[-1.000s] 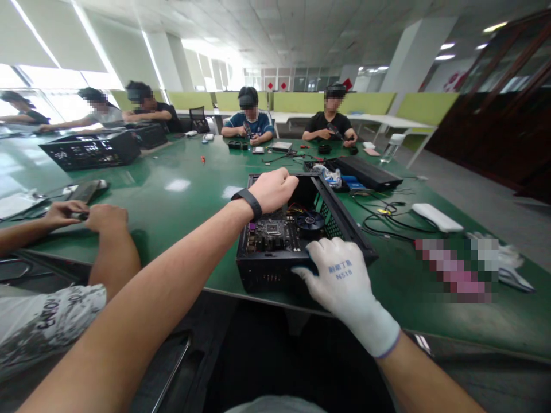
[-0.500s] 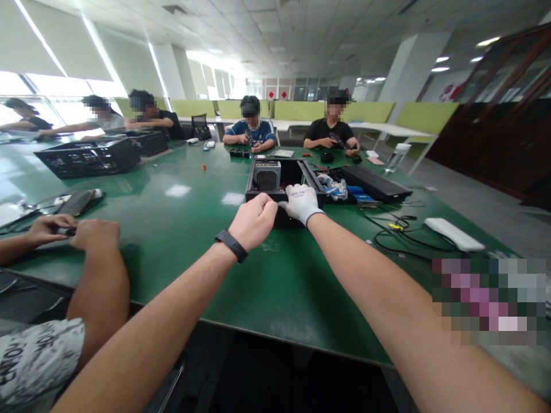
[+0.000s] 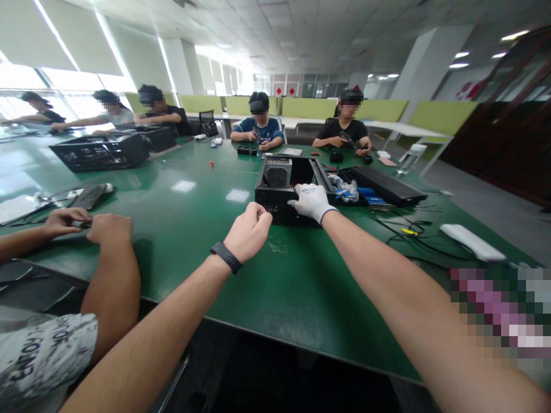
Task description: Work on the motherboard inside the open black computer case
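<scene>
An open black computer case (image 3: 279, 198) stands out on the green table (image 3: 189, 229), with a grey power supply box (image 3: 278, 172) inside at its far end. My right hand (image 3: 312, 202), in a white glove, lies on the case's near edge with the fingers curled over it. My left hand (image 3: 248, 230), bare and with a black wristband, hovers just short of the case's near left corner. Its fingers are closed in a loose fist; whether anything is inside them is hidden.
A co-worker's forearms (image 3: 92, 241) rest on the table at my left, hands pinching a small part. Other black cases (image 3: 101, 150) stand far left. A flat black panel (image 3: 387, 186), cables (image 3: 404, 229) and a white bar (image 3: 471, 242) lie right. Several people sit across the table.
The case has gone from right at the near table edge to further out on the table. My left hand has come off it and drawn back slightly; the right stays on its edge.
</scene>
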### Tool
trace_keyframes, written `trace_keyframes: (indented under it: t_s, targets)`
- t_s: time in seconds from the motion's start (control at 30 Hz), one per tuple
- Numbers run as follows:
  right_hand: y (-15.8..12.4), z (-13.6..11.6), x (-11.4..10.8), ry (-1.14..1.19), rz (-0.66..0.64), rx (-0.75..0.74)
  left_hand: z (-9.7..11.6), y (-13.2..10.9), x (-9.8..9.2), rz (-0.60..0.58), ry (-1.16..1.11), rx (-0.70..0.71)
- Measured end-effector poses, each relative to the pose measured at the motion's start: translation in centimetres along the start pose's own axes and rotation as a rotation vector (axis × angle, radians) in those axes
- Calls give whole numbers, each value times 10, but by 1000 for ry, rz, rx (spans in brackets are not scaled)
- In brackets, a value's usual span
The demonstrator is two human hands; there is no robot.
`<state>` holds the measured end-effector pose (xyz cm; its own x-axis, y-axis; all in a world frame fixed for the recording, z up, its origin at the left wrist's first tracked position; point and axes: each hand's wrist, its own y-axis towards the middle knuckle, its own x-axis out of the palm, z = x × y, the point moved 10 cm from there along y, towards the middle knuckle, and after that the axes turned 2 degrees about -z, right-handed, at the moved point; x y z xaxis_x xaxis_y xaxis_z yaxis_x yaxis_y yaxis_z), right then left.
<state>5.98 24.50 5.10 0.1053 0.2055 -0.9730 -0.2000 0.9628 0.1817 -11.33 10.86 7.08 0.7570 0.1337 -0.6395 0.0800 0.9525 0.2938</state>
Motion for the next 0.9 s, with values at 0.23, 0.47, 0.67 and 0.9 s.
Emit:
trace_keyframes:
  t_s: [0.23, 0.47, 0.67, 0.9]
  targets:
    - [-74, -16, -12, -3, 47, -23, 31, 8, -10, 9, 23, 59]
    - [-180, -29, -35, -22, 123, -50, 66, 6, 16, -193, 442, 219]
    - [-266, -38, -52, -18, 130, -71, 79, -11, 68, -530, 726, 278]
    - [-333, -47, -65, 44, 136, -90, 88, -37, 108, -737, 976, 188]
